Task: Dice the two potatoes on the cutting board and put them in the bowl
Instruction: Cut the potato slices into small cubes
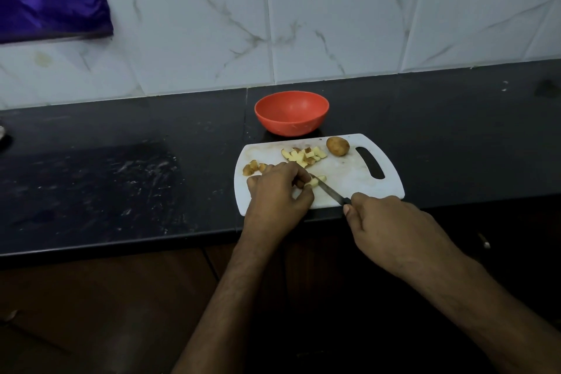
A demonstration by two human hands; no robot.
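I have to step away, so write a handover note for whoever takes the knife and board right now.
Left hand: fingers pinch a potato piece on the cutting board.
Right hand: grips the knife, blade on that piece.
Done: first potato mostly cut; diced pieces piled mid-board, a few scraps at the left edge.
Left: finish this piece, dice the whole potato near the handle slot, move everything into the empty red bowl behind the board.

Dim, soft indoor light; slight blur, wide-angle bending at edges.
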